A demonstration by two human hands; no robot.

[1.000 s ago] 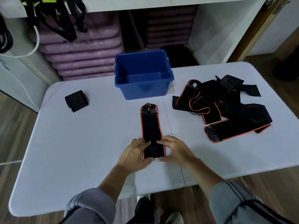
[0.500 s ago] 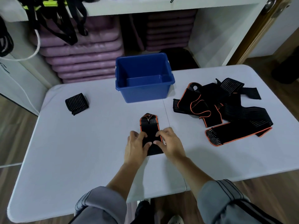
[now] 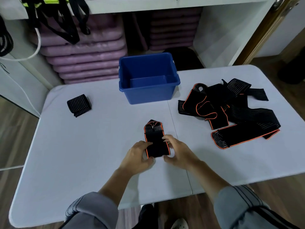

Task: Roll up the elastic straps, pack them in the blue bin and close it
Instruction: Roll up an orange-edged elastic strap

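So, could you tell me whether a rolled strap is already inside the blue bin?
No, the blue bin shows a bare floor, and the one rolled strap lies on the table left of it.

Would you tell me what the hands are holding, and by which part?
The left hand and right hand grip the black orange-edged elastic strap at its near, rolled end, one on each side edge; its far end lies on the white table.
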